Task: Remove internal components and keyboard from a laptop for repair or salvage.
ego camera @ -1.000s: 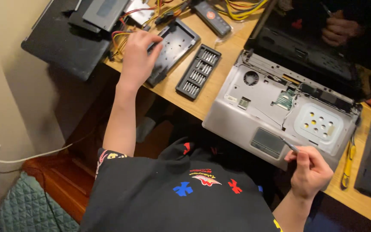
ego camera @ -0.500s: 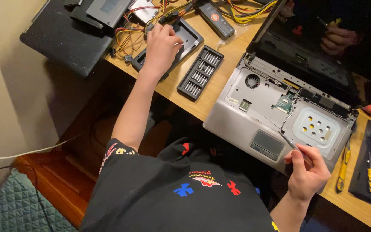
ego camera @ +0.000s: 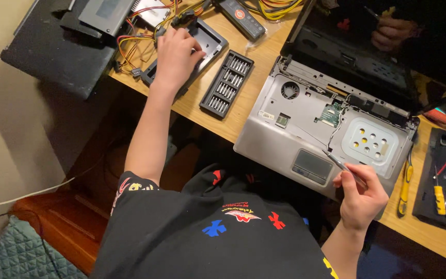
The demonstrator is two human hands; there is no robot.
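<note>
The light is warm and yellow and falls brightest on the worktop (ego camera: 254,77) and the grey open laptop (ego camera: 305,119). The floor and wall on the left are dim. The top right corner is almost black. Far edges look soft and a bit bent.

The desk (ego camera: 264,62) is smooth light wood with a faint sheen. The opened laptop base (ego camera: 280,129) is matt silver plastic, its screen (ego camera: 357,46) glossy black (reflecting a hand). The tray (ego camera: 210,44) under the left hand (ego camera: 176,54) is matt black plastic; the bit holder (ego camera: 226,83) carries shiny metal bits. The right hand (ego camera: 360,199) grips a thin metal tool (ego camera: 339,164). The shirt (ego camera: 207,237) is soft black cloth.
</note>
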